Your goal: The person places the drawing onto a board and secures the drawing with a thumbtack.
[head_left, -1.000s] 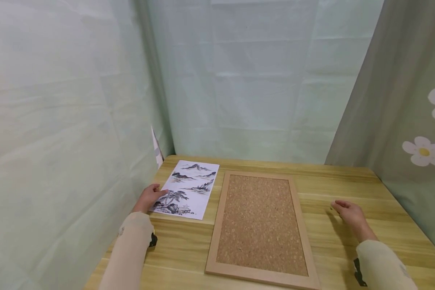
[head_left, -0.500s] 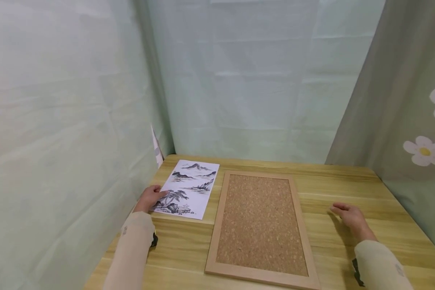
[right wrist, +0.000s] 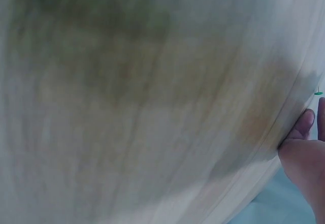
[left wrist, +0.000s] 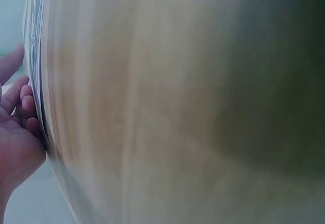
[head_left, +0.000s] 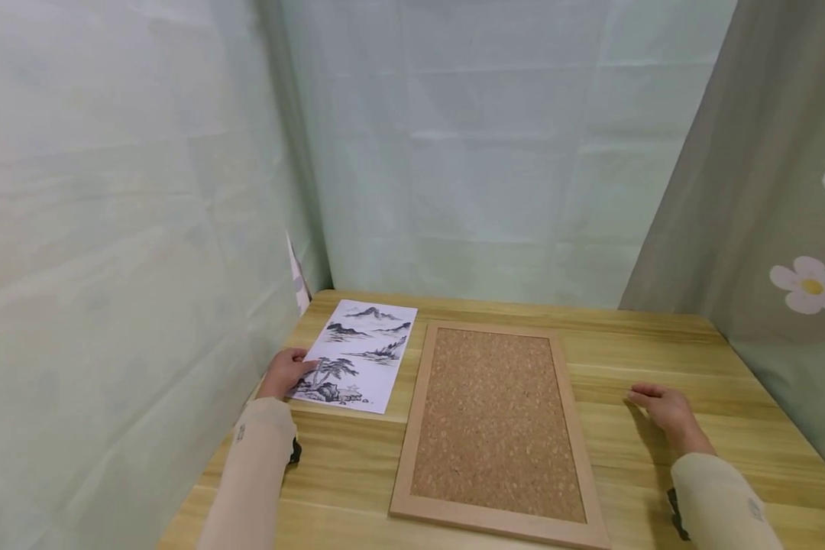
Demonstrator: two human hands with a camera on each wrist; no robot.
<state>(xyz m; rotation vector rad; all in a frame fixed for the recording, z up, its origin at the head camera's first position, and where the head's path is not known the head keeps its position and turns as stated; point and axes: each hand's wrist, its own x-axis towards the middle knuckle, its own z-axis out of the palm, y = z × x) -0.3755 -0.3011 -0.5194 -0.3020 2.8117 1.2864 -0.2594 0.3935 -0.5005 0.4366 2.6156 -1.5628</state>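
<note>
A sheet of paper [head_left: 378,382] printed with ink-style mountains, trees and rocks lies on the left of the table. My left hand [head_left: 286,373] rests at its left edge, thumb over the print. In the left wrist view that hand's thumb stands apart from loosely bent fingers. A framed cork board [head_left: 498,420] lies flat in the middle. My right hand [head_left: 670,412] rests low over the table to the right of the board, fingers loosely bent. Close beyond its fingertips, the right wrist view shows a small green thumbtack [right wrist: 318,93], point up; whether they touch it I cannot tell.
The wood-grain table [head_left: 337,473] stands between hanging pale green cloths [head_left: 481,168] on the left and at the back. On the right a cloth with white flowers [head_left: 810,286] hangs beside the table's edge.
The head view has shifted very slightly. Both hands, the paper and the cork board stay in nearly the same places.
</note>
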